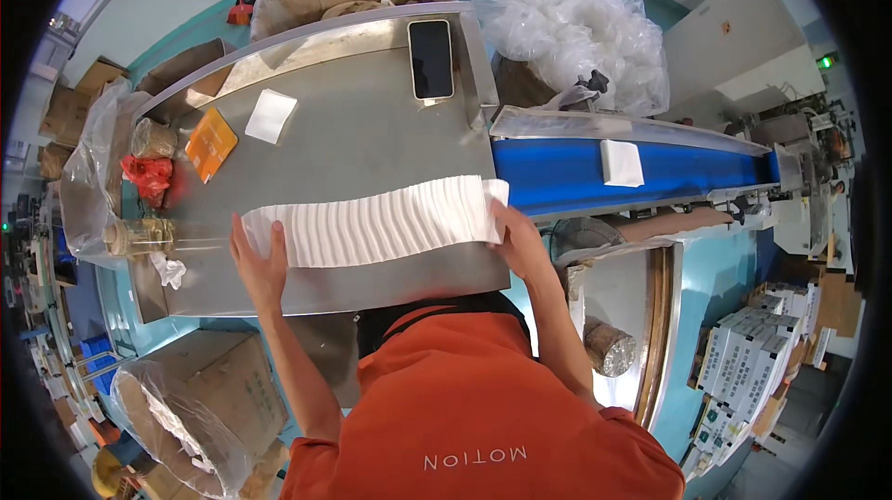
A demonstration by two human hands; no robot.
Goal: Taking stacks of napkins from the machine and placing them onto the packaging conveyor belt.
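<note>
A long row of white folded tissues (372,227) lies on edge, packed side by side, across the near part of the grey metal table (353,142). At its left end is my left hand (260,266), thumb and fingers stretched apart around that end. My right hand (520,238) is at the other end, its fingers closed on a white folded tissue (499,193) that stands a little out from the row. On the blue conveyor belt (548,175) to the right lies another white folded tissue (622,164).
A phone (431,59), a white square piece (271,116) and an orange card (211,144) lie farther back on the table. A red crumpled bag (149,177) and rolls of tape (153,139) sit at the left edge. Bulky clear plastic bags (571,26) stand behind the belt.
</note>
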